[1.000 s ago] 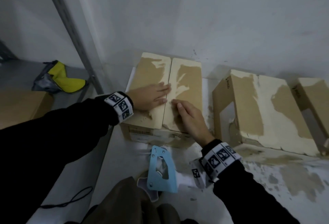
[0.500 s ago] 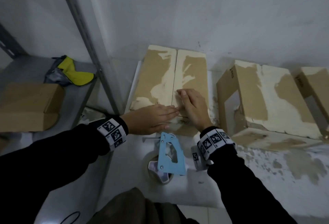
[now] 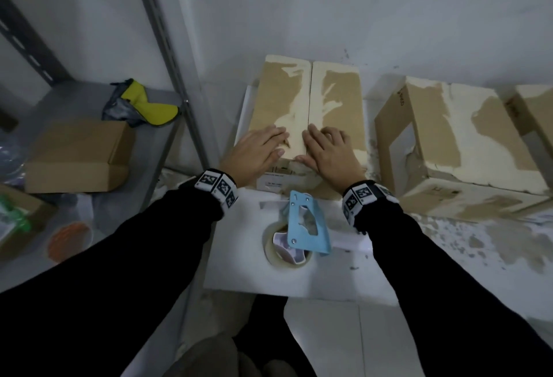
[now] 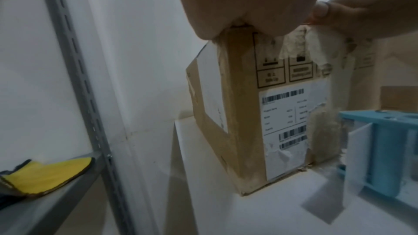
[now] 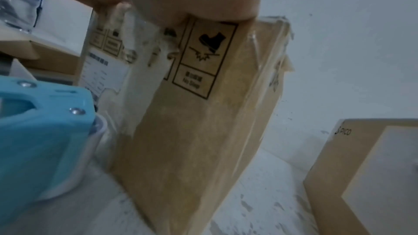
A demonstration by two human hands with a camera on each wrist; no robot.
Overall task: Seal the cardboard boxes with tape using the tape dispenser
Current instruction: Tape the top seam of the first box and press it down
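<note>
A: Brown cardboard, much of its surface skinned pale, makes up the box [image 3: 308,113] set on the white sheet [image 3: 239,257] against the far wall. Both flaps are pressed shut at the near end: the left hand [image 3: 254,155] is laid flat on the left flap, the right hand [image 3: 332,155] flat on the right, fingers straight, nothing gripped.

B: And the tape dispenser [image 3: 305,224]?

A: The blue dispenser is left lying just near of the box, between the wrists, unheld. A hand must be lifted to fetch it, and the flaps could spring open at the seam. Poor adhesion is also likely on the torn paper, where tape may lift.

B: What cannot be made out?

A: Whether any tape already runs along the seam cannot be told from the head view. Shreds at the near top edge are seen from the wrists, but old tape or torn paper cannot be distinguished. The second box [image 3: 454,143], to the right, is partly cut off, and its closure is unclear.
</note>
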